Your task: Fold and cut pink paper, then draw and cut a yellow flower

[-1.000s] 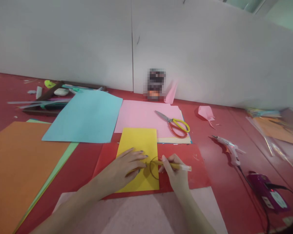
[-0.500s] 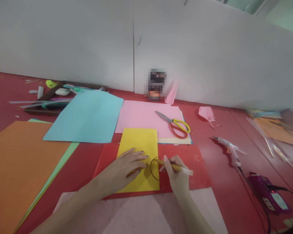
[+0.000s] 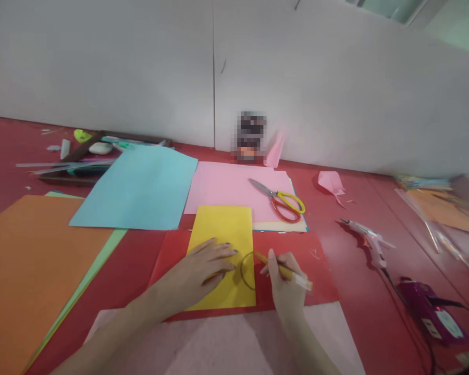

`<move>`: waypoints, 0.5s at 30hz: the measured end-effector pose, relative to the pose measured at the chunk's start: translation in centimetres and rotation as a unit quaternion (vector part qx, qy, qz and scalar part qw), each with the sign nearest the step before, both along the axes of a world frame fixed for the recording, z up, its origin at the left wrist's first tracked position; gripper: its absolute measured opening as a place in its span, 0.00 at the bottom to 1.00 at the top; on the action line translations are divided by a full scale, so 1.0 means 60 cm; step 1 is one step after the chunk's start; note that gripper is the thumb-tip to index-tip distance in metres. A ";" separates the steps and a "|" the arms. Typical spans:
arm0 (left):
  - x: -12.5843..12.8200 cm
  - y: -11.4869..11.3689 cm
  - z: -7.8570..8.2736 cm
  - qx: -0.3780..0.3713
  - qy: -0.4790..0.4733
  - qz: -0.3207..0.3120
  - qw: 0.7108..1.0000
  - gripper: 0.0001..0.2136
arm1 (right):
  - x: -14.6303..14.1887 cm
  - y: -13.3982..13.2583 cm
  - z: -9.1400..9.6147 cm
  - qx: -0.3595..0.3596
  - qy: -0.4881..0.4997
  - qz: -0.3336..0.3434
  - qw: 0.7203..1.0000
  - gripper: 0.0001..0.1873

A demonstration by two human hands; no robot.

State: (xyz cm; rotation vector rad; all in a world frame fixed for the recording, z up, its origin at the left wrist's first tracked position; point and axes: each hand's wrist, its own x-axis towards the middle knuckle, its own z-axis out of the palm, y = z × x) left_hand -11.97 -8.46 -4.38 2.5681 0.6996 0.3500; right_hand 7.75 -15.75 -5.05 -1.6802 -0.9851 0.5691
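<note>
My left hand (image 3: 209, 268) lies flat with fingers spread on a folded-looking yellow paper (image 3: 226, 224), pressing it onto red paper (image 3: 297, 250). A pen (image 3: 287, 272) with a yellow-brown barrel and a clear end is pinched in my right hand (image 3: 287, 289). Its tip is at the yellow paper's right edge. A dark curved line (image 3: 242, 273), open to the right, is drawn on the yellow paper near that edge. Scissors (image 3: 277, 197) with one yellow and one red handle rest on pink paper (image 3: 222, 185) beyond my hands.
Blue paper (image 3: 140, 187) and orange paper (image 3: 35, 250) lie left. A tray (image 3: 68, 178) of tools stands behind them. At right are a glue gun (image 3: 369, 239) and a purple power strip (image 3: 430, 310) with cables. Pink scraps (image 3: 331, 182) lie near the white wall (image 3: 336, 94).
The pen in my right hand has shifted slightly right, its tip going from just inside the yellow paper to its right edge. My left hand stays in place.
</note>
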 end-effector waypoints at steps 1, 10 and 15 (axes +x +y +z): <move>0.000 0.000 0.001 -0.002 -0.004 0.002 1.000 0.13 | 0.001 -0.001 0.000 0.003 -0.004 -0.016 1.000 0.17; 0.000 0.000 0.000 0.014 0.020 -0.002 1.000 0.13 | -0.002 -0.003 0.004 0.016 -0.044 0.015 0.999 0.16; 0.000 -0.001 0.003 0.009 0.021 -0.005 1.000 0.13 | -0.003 -0.003 0.001 0.018 -0.035 -0.011 0.999 0.17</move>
